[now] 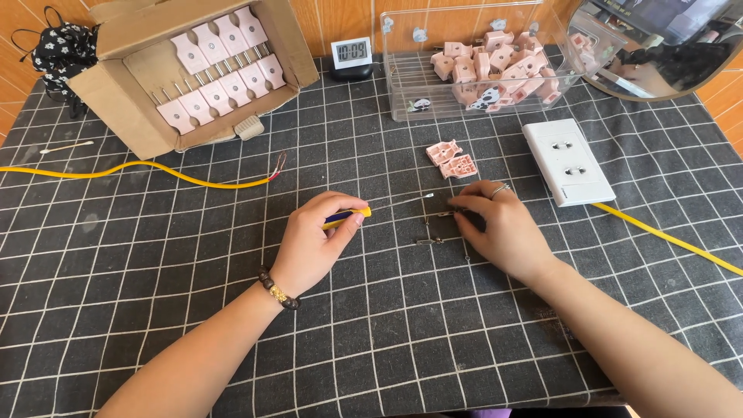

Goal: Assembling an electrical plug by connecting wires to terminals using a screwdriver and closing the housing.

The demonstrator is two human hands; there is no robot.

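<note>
The left hand (313, 240) is closed around a screwdriver (347, 217) with a yellow-and-blue handle. The thin shaft runs from the handle toward the right hand (495, 224).

The right hand lies palm down on the mat (193, 310). Its fingers are bent over small metal parts (430, 241), which lie just left of the fingertips. Whether the fingers pinch one of these parts cannot be told. A ring sits on one finger.

Two pink plug halves (452, 159) lie just beyond the right hand, touching each other. A white socket (567, 160) lies to the right of that hand, with a yellow cable (665, 238) running out from it.

Beyond the left hand, a second yellow wire (155, 172) with a stripped end crosses the mat. Farther out stands a cardboard box (124, 93) holding rows of pink plugs (220, 66). A clear bin (402, 77) with loose pink shells stands beyond the right hand, and a timer (351, 54) sits between box and bin.
</note>
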